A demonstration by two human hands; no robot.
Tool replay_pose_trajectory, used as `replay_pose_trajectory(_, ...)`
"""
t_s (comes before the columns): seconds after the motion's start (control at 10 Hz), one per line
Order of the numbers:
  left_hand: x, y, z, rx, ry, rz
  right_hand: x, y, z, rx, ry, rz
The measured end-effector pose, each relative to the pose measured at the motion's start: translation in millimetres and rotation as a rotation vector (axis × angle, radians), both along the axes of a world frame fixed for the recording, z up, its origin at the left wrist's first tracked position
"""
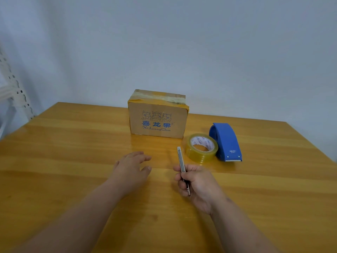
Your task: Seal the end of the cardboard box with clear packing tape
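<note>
My right hand (pixel 197 183) is gripping a cutter (pixel 181 161), and my left hand (pixel 130 170) is hovering loose and empty over the tabletop (pixel 73 152). The tape (pixel 201 149) and dispenser (pixel 226 142) are sitting just right of the box (pixel 157 117). Reaching with that cutter is risking a nick in the cardboard.

Soft even light, faint sheen on the table (pixel 73 136), soft shadows, mild blur, wide-angle edge curving
</note>
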State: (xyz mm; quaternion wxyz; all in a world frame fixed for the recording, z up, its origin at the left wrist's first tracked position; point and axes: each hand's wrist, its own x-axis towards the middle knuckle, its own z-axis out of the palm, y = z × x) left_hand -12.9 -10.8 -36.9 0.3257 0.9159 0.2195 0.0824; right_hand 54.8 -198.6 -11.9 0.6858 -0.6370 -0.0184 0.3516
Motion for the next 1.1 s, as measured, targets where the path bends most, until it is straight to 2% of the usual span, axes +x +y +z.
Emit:
replay_pose_trajectory(0.2,3,1,-1,0.013,0.006,0.005,6,1,-3,-0.074,-0.026,0.018)
replay_pose_trajectory(0.3,5,2,-2,0.028,0.025,-0.009,10,5,-3,-0.210,-0.111,0.041)
replay_pose_trajectory(0.5,12,3,-2,0.046,0.058,-0.014,21,26,-3,-0.556,-0.386,0.066)
replay_pose_trajectory(0.6,20,5,-3,0.085,0.088,-0.021,27,36,-2,-0.664,-0.516,0.032)
replay_pose_trajectory(0.7,27,5,-2,0.108,0.116,-0.016,33,46,-7,-0.697,-0.529,0.016)
replay_pose_trajectory(0.8,34,5,-4,0.119,0.123,-0.024,42,56,-14,-0.766,-0.564,0.047)
replay_pose_trajectory(1.0,39,4,-2,0.127,0.155,-0.033,48,62,-18,-1.027,-0.898,0.216)
replay_pose_trajectory(1.1,39,4,-1,0.138,0.153,-0.032,45,59,-20,-0.960,-0.883,0.125)
